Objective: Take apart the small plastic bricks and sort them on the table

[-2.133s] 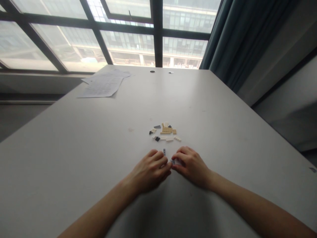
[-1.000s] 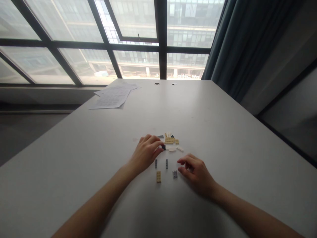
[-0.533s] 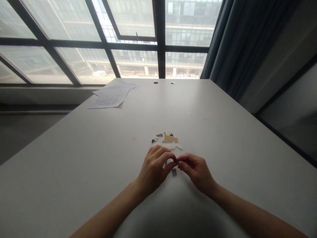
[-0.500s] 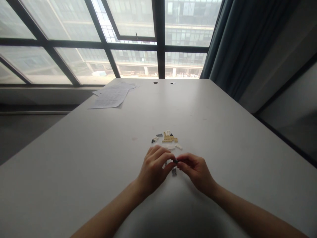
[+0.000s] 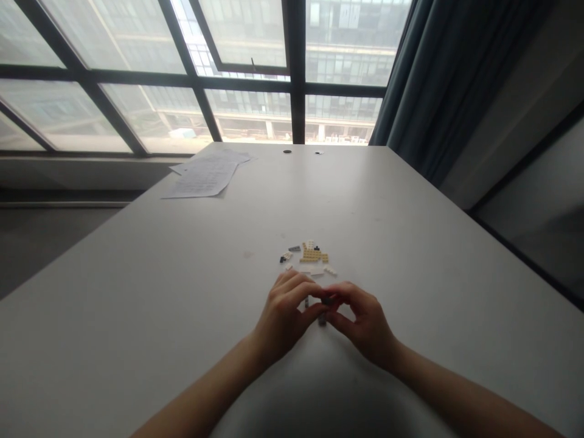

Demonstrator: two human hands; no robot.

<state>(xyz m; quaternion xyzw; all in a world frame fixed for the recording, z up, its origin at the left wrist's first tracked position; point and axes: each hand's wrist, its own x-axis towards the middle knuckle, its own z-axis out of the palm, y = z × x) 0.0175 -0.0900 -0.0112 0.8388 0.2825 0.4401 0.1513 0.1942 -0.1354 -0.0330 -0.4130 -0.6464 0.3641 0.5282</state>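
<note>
While the left hand (image 5: 283, 313) pinches a small dark piece (image 5: 326, 300) between thumb and forefinger, the right hand (image 5: 365, 313) meets it from the other side, index fingertip at the piece and thumb lower down. Whether the right hand also grips cannot be told, as the fingers overlap and the spot is dim. Directly below the fingertips, near the right thumb, a grey block (image 5: 322, 320) is partly visible; it appears to rest on the white table (image 5: 182, 286). A narrow grey brick (image 5: 306, 302) shows through the gap between the left thumb and forefinger.

Beyond the hands, a loose group of building pieces lies on the tabletop. Noted in it: tan plates (image 5: 314, 256) at the centre, a white studded plate (image 5: 311, 244) behind them with a small black piece (image 5: 317, 248) beside it, a grey wedge (image 5: 294, 248) to the left, and a black brick (image 5: 282, 260) at the left edge. Nearer the hands are flat white pieces (image 5: 317, 272), with a white studded strip (image 5: 331, 271) to their right. Printed sheets (image 5: 205, 179) lie overlapping at the table's far left, well apart from the pieces.
</note>
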